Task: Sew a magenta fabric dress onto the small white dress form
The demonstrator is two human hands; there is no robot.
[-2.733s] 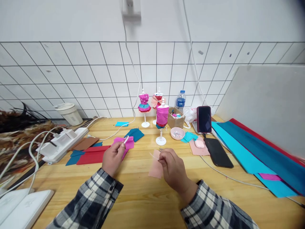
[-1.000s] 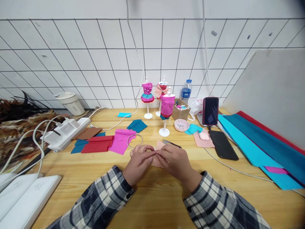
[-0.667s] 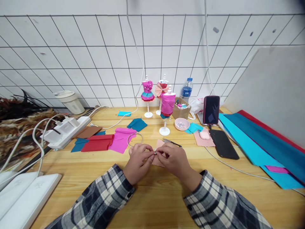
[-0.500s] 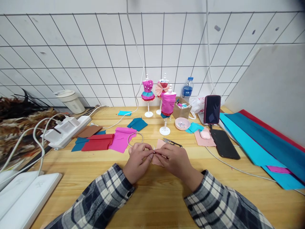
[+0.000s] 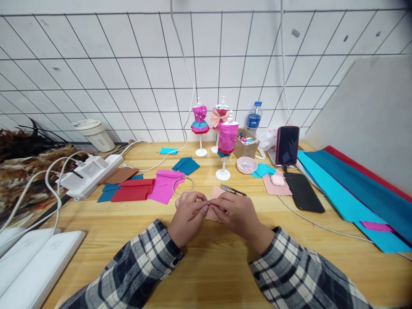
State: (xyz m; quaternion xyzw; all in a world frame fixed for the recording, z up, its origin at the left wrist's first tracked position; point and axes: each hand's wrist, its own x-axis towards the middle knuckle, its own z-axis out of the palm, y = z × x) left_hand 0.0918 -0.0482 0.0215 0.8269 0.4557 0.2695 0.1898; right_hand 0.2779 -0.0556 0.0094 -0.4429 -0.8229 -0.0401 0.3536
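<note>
My left hand (image 5: 189, 218) and my right hand (image 5: 238, 214) meet over the near middle of the table, fingertips pinched together. Between them is something tiny that I cannot make out. A peach-pink piece of fabric (image 5: 213, 216) lies beneath the fingers, partly covered by them. Just behind my right hand rest black thread snips (image 5: 236, 191). Beyond my left hand a thin ring (image 5: 183, 178) lies partly on magenta fabric (image 5: 165, 189). Further back stands a small white dress form (image 5: 228, 137) wrapped in magenta cloth, with teal and red at its hem.
Two more dressed forms (image 5: 200, 120) stand behind. A pink bowl of beads (image 5: 247, 170), a cardboard box (image 5: 244, 149), a water bottle (image 5: 254, 116) and a propped phone (image 5: 287, 145) are at the back right. Red fabric (image 5: 133, 194) and a power strip (image 5: 92, 178) lie left; fabric sheets (image 5: 341, 201) lie right.
The view has shifted slightly. Both hands keep their pinch at the same place, with only a slight change in the fingertips.
</note>
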